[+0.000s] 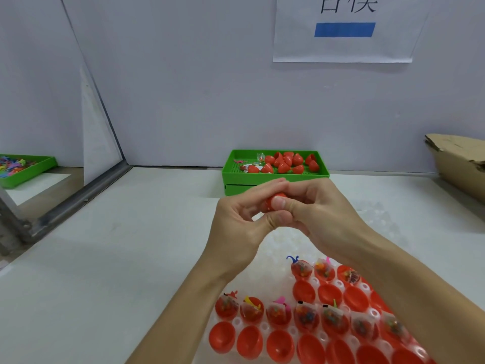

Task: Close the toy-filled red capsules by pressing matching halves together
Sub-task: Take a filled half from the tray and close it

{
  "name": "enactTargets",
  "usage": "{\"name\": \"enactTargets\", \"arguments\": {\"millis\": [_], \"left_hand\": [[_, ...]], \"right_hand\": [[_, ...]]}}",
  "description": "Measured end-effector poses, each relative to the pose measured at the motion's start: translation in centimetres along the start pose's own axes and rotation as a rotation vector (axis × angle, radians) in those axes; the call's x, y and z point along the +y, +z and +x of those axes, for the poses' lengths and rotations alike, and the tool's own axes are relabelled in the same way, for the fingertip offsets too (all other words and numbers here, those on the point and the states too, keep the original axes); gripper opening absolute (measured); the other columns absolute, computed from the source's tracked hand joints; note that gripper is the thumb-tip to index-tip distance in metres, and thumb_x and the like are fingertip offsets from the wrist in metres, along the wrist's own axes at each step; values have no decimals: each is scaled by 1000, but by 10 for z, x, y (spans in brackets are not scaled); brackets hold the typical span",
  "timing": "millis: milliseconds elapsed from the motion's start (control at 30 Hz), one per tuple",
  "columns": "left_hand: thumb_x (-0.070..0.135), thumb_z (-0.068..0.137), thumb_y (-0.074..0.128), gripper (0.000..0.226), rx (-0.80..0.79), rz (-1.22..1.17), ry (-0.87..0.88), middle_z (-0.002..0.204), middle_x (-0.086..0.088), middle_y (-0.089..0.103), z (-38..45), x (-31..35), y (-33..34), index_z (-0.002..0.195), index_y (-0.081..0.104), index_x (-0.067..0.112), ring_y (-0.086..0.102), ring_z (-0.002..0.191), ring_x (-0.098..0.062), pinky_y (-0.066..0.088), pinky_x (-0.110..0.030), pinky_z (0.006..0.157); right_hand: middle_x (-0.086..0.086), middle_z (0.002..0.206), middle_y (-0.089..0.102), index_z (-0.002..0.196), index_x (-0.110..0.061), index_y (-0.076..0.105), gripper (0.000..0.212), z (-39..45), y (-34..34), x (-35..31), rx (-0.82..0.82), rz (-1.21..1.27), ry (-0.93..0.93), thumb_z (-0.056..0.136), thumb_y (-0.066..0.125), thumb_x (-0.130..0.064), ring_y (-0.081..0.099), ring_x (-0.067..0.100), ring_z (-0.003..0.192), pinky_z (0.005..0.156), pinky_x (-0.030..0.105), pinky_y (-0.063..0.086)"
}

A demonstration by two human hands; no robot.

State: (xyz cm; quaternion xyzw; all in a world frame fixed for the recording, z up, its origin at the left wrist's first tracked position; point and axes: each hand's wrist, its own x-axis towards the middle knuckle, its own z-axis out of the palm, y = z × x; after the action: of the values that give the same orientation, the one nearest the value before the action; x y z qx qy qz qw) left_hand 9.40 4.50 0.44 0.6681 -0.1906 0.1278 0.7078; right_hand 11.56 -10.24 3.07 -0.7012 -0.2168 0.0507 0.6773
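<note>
At about nine o'clock, at the far left edge, a green tray (39, 165) holds a heap of small multicoloured toys. Moving right, the left hand (241, 219) and right hand (320, 214) meet above the worktop (118, 258), the fingers (278, 203) of both curled round one red capsule (271, 199) and pinching it between them; only a sliver of red shows.

The capsule looks like a thin, light, smooth plastic shell, likely slippery and a little springy, so it probably handles best gripped on the domes of each half with the seam left free, pushed straight together to avoid trapping the toy packet.

At twelve o'clock beyond the hands, a second green tray (275, 174) holds closed red capsules and a few loose toys. At five o'clock, a white holder tray (338, 284) carries rows of open red halves (249, 340), some empty, others filled with toy packets (305, 315). A cardboard box (456, 164) sits at two o'clock.
</note>
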Motion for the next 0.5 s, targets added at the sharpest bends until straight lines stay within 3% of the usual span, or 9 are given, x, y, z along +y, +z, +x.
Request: {"name": "enactTargets", "arguments": {"millis": [167,300,400,500], "left_hand": [[1,75,76,46,25,63,25,124,-5,70,0,-2,1,118,68,17,63,121,-14,51,-44,103],[16,70,76,49,20,86,44,124,-3,70,0,1,4,118,68,19,62,121,-13,51,-40,103],[15,71,79,50,-15,51,49,117,-2,73,1,3,-1,120,68,13,67,114,-15,55,-35,97],[1,78,77,46,-62,15,48,114,1,74,1,5,-4,120,67,19,68,113,-16,55,-26,91]], "right_hand": [[17,92,77,92,-9,77,22,-1,2,4,36,0,-10,92,61,5,74,33,94,79,33,59],[11,86,77,87,-12,77,26,0,-2,0,-18,52,4,91,60,7,74,22,86,74,27,58],[9,85,76,85,-8,79,20,1,-8,-7,-175,214,100,89,60,-12,73,18,80,72,25,58],[17,89,74,87,-5,77,34,2,-14,-13,-210,322,231,84,61,-35,71,22,77,71,27,59]]}}
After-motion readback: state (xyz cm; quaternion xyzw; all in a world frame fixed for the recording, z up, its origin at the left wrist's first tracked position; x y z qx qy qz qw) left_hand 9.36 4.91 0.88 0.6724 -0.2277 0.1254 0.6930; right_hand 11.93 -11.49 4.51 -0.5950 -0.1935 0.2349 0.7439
